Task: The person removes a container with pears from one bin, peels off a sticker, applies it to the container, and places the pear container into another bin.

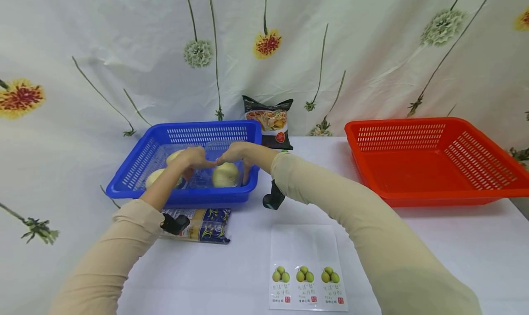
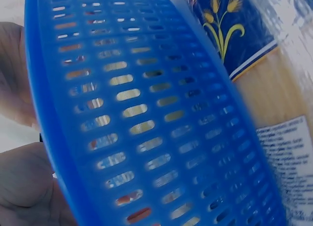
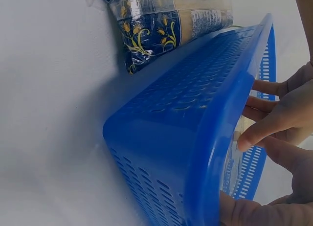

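Both hands reach into a blue basket (image 1: 215,196) standing at the left of the table. My right hand (image 1: 237,153) grips a clear plastic box (image 1: 200,179), its fingers down the box's right side. From the left, my left hand (image 1: 193,158) holds the same box, and the two hands meet above it. A pale round fruit (image 1: 225,175) shows through the plastic below my right hand. Further left in the basket are another pale round fruit (image 1: 154,178) and one partly behind my left hand. In the right wrist view, fingers (image 3: 281,116) reach past the basket's rim.
A blue-and-gold food packet (image 1: 212,225) lies against the basket's front. Behind the basket's right corner stands a black noodle packet (image 1: 268,122). A red basket (image 1: 413,168) is at the right. A flat clear bag printed with green fruit (image 1: 306,255) lies in front.
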Tool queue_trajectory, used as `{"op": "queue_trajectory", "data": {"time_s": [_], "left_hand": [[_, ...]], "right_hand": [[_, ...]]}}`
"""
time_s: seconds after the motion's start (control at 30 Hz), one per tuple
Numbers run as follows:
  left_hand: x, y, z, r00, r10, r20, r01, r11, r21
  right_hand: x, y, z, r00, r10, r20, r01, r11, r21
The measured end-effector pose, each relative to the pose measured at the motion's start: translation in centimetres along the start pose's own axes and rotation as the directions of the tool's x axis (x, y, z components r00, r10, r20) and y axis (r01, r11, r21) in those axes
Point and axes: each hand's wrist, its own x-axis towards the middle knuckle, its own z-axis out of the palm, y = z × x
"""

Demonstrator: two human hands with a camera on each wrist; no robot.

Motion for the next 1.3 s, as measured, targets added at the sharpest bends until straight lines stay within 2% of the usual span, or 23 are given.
{"op": "queue_trajectory", "data": {"time_s": [0.13,0.3,0.4,0.53,0.63,0.73,0.87,1.0,1.13,1.23,1.3], "left_hand": [[-0.1,-0.1,0.4,1.0,-0.01,-0.018,0.009,1.0,-0.011],[-0.2,-0.8,0.5,0.999,-0.027,-0.035,0.022,0.992,-0.121],[-0.4,-1.2,0.1,0.998,-0.01,-0.056,0.0,0.983,-0.185],[-0.9,-1.4,-0.8,0.997,-0.013,-0.081,-0.014,0.949,-0.316],[-1.5,-1.4,-1.5,0.994,-0.027,-0.102,-0.017,0.911,-0.411],[-2.2,-1.2,-2.4,0.991,-0.014,-0.131,-0.047,0.89,-0.453],[-3.2,-0.8,-3.4,0.988,0.012,-0.155,-0.086,0.87,-0.485],[-3.9,-0.2,-3.8,0.981,0.042,-0.189,-0.138,0.839,-0.527],[-4.2,0.4,-3.5,0.972,0.088,-0.218,-0.205,0.774,-0.599],[-4.2,1.1,-3.2,0.963,0.111,-0.245,-0.246,0.73,-0.638],[-4.1,1.8,-2.8,0.953,0.121,-0.277,-0.278,0.708,-0.649]], "right_hand": [[-0.2,0.1,0.1,1.0,-0.005,0.006,0.005,1.0,0.011],[-0.4,0.0,0.3,1.0,-0.007,-0.016,0.007,1.0,0.023],[-0.6,-0.3,0.3,0.998,0.001,-0.062,0.0,1.0,0.025],[-1.2,-1.0,-0.3,0.994,0.009,-0.112,-0.004,0.999,0.045],[-1.9,-1.7,-1.2,0.993,-0.014,-0.12,0.018,0.999,0.033],[-3.0,-2.4,-2.0,0.992,-0.054,-0.115,0.056,0.998,0.012],[-4.4,-3.0,-3.0,0.99,-0.074,-0.117,0.08,0.996,0.05],[-5.4,-2.8,-3.8,0.989,-0.076,-0.129,0.09,0.99,0.108],[-6.3,-1.9,-4.9,0.985,-0.089,-0.147,0.106,0.988,0.113],[-6.9,-0.9,-6.2,0.979,-0.12,-0.163,0.133,0.989,0.071],[-7.5,-0.1,-7.1,0.974,-0.148,-0.173,0.156,0.987,0.038]]}}
